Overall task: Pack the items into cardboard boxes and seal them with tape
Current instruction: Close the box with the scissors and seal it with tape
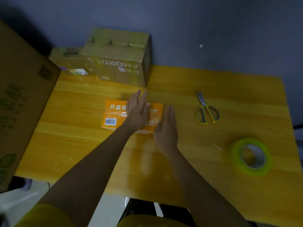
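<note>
An orange packet (114,115) with white print and a barcode label lies flat at the middle of the wooden table (221,185). My left hand (137,110) rests flat on the packet, fingers spread. My right hand (166,131) hovers open at the packet's right edge, fingers straight and holding nothing. A roll of clear tape (250,156) lies at the right. Two taped cardboard boxes (114,61) stand at the back of the table.
Yellow-handled scissors (207,108) lie right of the packet. A big printed cardboard box (21,102) stands along the left edge of the table. Grey floor lies beyond the far edge.
</note>
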### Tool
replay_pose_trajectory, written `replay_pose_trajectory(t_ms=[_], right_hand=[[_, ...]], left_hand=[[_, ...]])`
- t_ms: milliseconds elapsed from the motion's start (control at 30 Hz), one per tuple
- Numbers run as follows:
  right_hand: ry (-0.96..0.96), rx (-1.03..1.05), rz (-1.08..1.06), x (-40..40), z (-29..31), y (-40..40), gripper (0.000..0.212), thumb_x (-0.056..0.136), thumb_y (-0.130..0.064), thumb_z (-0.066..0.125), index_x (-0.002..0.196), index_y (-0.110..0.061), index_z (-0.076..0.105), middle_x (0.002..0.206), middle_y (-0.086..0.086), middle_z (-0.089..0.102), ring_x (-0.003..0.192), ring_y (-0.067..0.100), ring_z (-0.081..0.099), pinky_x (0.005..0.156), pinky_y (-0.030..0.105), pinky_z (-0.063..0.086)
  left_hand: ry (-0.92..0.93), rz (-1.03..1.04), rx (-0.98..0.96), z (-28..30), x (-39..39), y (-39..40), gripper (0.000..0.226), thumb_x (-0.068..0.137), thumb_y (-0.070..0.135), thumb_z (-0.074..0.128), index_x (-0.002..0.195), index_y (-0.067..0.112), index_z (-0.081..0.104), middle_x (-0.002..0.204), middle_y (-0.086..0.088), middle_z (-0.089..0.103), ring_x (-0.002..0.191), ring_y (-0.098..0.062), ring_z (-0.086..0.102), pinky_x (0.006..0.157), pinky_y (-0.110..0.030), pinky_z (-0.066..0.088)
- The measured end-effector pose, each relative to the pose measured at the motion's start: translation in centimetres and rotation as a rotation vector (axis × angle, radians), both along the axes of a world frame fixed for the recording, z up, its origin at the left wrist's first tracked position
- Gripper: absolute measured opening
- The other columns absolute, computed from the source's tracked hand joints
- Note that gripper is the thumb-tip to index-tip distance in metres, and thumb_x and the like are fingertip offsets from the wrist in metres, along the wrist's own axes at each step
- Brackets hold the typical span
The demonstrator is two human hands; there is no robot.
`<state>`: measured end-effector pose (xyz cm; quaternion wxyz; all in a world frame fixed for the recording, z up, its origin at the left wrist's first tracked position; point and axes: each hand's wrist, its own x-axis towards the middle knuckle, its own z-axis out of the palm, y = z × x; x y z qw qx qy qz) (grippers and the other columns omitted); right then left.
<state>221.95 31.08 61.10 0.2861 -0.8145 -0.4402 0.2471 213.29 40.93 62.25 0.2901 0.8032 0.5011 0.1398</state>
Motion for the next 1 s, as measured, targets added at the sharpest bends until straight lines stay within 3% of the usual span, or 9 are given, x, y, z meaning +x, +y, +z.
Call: replay_pose_trajectory(t_ms=[67, 133, 233, 300, 467, 600, 700, 833, 1000], right_hand=[[-0.239, 0.07, 0.236, -1.1, 0.8, 1.1, 0.057, 0.099, -0.015, 0.036, 0.152, -0.005, 0.016, 0.16, 0.01, 0.009, 0.149, 0.023, 0.004, 0.12, 0.036, 0.0], [-0.333, 0.055, 0.44, -2.6, 0.6, 2.0, 0.055, 0.101, -0.023, 0.032, 0.153, -0.01, 0.016, 0.161, 0.005, 0.008, 0.149, 0.02, 0.001, 0.119, 0.037, -0.007], [-0.505, -0.042, 0.53, -3.6, -0.9, 2.0, 0.057, 0.103, -0.038, 0.021, 0.153, -0.017, 0.004, 0.161, -0.001, -0.003, 0.148, 0.02, -0.006, 0.117, 0.039, -0.016], [-0.548, -0.077, 0.484, -3.6, -1.6, 1.8, 0.06, 0.102, -0.046, 0.019, 0.153, -0.02, 0.0, 0.159, -0.003, -0.009, 0.148, 0.019, -0.008, 0.117, 0.04, -0.017], [-0.297, -0.047, -0.013, -4.5, -1.4, 1.4, 0.058, 0.102, -0.032, 0.038, 0.151, -0.006, 0.02, 0.159, 0.011, 0.014, 0.148, 0.026, 0.011, 0.118, 0.035, 0.012], [0.192, 0.036, -0.378, -3.9, -0.9, 1.0, 0.05, 0.102, -0.024, 0.044, 0.146, -0.004, 0.035, 0.139, 0.02, 0.051, 0.126, 0.033, 0.05, 0.096, 0.032, 0.04], [0.367, 0.07, -0.413, -2.9, -0.4, 1.4, 0.035, 0.101, -0.022, 0.046, 0.131, -0.007, 0.055, 0.119, 0.015, 0.065, 0.108, 0.028, 0.061, 0.084, 0.029, 0.045], [0.45, -0.205, -0.33, -1.4, 0.2, 2.3, 0.047, 0.102, -0.042, 0.036, 0.128, -0.009, 0.056, 0.125, 0.015, 0.06, 0.116, 0.031, 0.056, 0.094, 0.033, 0.041], [0.311, -0.098, -0.443, 1.3, 1.3, 0.4, 0.044, 0.102, -0.036, 0.039, 0.13, -0.007, 0.056, 0.134, 0.013, 0.056, 0.126, 0.026, 0.05, 0.096, 0.024, 0.034]], left_hand=[[-0.044, -0.004, 0.079, 0.9, -1.4, 0.2, 0.05, 0.101, 0.023, 0.031, 0.15, 0.011, 0.025, 0.159, -0.011, 0.016, 0.148, -0.029, 0.005, 0.117, -0.043, 0.002], [0.159, 0.098, 0.165, 0.8, -3.3, 0.4, 0.055, 0.101, 0.028, 0.032, 0.152, 0.013, 0.018, 0.16, -0.01, 0.011, 0.148, -0.028, 0.002, 0.116, -0.047, -0.002], [0.394, 0.262, 0.006, -0.3, -6.2, 0.4, 0.071, 0.098, 0.051, 0.034, 0.154, 0.017, 0.005, 0.161, -0.01, -0.003, 0.148, -0.033, -0.002, 0.115, -0.056, 0.006], [0.33, 0.228, -0.104, -0.6, -7.6, 0.9, 0.086, 0.092, 0.057, 0.044, 0.153, 0.012, 0.002, 0.16, -0.018, -0.003, 0.145, -0.039, 0.01, 0.112, -0.053, 0.02], [0.022, 0.311, -0.454, -0.4, -9.9, 3.4, 0.103, 0.083, 0.051, 0.065, 0.151, 0.002, 0.005, 0.149, -0.022, 0.035, 0.133, -0.037, 0.04, 0.101, -0.044, 0.038], [-0.108, 0.303, -0.577, -0.5, -11.5, 4.2, 0.057, 0.086, 0.039, 0.068, 0.126, 0.002, 0.051, 0.126, -0.015, 0.059, 0.114, -0.03, 0.057, 0.081, -0.03, 0.042], [-0.125, 0.329, -0.76, 0.0, -11.2, 4.6, 0.07, 0.089, 0.045, 0.062, 0.14, 0.002, 0.038, 0.143, -0.016, 0.044, 0.124, -0.032, 0.049, 0.089, -0.036, 0.042], [-0.036, 0.402, -0.955, 0.9, -10.0, 5.4, 0.097, 0.091, 0.048, 0.058, 0.152, 0.007, -0.004, 0.159, -0.014, 0.012, 0.141, -0.035, 0.026, 0.108, -0.046, 0.032], [0.177, 0.261, -0.42, 1.8, -7.2, 3.8, 0.084, 0.092, 0.028, 0.055, 0.153, 0.012, 0.0, 0.16, -0.014, -0.009, 0.147, -0.028, -0.009, 0.117, -0.045, -0.002]])
